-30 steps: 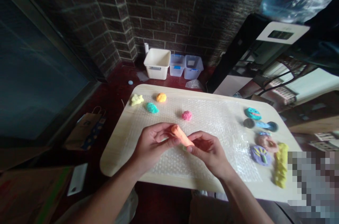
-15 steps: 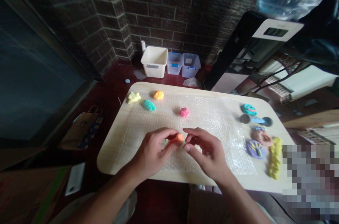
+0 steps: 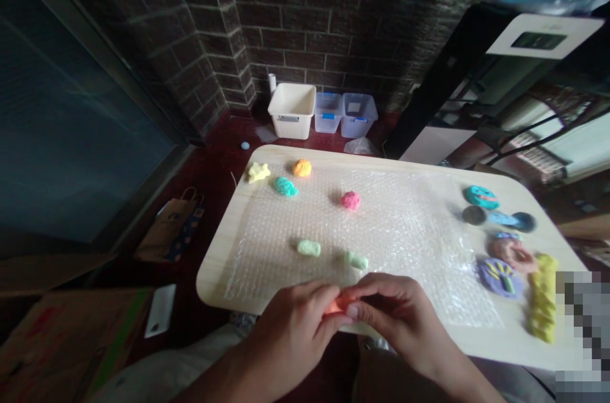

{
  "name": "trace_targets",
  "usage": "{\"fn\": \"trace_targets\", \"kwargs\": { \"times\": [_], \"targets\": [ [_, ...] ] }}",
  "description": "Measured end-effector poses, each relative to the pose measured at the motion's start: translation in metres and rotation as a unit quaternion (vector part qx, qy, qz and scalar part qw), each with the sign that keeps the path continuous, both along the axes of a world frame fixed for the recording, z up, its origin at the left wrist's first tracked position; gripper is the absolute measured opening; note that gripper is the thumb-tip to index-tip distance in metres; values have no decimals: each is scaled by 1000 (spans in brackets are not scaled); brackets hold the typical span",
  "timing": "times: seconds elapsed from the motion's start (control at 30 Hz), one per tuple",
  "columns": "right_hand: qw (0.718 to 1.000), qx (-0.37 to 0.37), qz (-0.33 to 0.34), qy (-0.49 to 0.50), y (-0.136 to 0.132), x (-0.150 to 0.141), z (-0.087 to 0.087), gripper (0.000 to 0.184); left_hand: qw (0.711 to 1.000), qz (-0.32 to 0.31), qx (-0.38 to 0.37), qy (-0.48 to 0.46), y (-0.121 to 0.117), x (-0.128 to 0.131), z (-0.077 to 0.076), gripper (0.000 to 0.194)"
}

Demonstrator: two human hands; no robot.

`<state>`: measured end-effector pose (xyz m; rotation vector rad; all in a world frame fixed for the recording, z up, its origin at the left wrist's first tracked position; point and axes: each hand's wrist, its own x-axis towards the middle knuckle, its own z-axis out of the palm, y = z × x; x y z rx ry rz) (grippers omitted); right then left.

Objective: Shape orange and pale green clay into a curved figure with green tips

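Observation:
An orange lump of modelling clay (image 3: 337,304) is pinched between both hands over the table's near edge. My left hand (image 3: 302,320) wraps its fingers round the lump, hiding part of it. My right hand (image 3: 398,311) presses thumb and forefinger on the lump's right end. Just beyond the hands, a pale green clay roll (image 3: 309,247) and a second pale green piece (image 3: 356,260) lie on bubble wrap (image 3: 405,218). Farther back sits a pink clay ball (image 3: 351,200). At the far left are a teal clay lump (image 3: 286,186), an orange-yellow ball (image 3: 302,168) and a yellow star-like piece (image 3: 258,172).
The right side of the table (image 3: 214,276) holds a teal disc (image 3: 482,197), a blue dumbbell-like piece (image 3: 502,218), a brownish ring (image 3: 515,252), a purple disc (image 3: 500,277) and a yellow strip (image 3: 544,298). Beyond the table, a white bin (image 3: 292,112) stands on the floor.
Both hands have come nearer to my body with the orange clay, uncovering the pale green pieces. My right fingers now touch the orange lump. The whole view has shifted slightly.

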<state>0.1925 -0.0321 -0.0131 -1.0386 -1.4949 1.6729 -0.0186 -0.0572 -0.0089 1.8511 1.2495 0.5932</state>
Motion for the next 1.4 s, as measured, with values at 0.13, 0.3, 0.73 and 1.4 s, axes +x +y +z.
{"fn": "trace_targets", "kwargs": {
  "times": [0.13,0.3,0.73,1.4],
  "targets": [
    [999,-31,-11,13,0,-5,-5,26,997,4,54,55,5,-2,-3,10],
    [998,41,-45,12,13,-2,-2,17,992,-35,90,84,29,-5,7,19],
    [997,30,-73,17,13,3,-5,18,977,-76,160,119,40,-5,13,15],
    [995,-24,-72,58,13,-3,-6,29,967,-71,222,108,41,-6,3,16]
  ]
}}
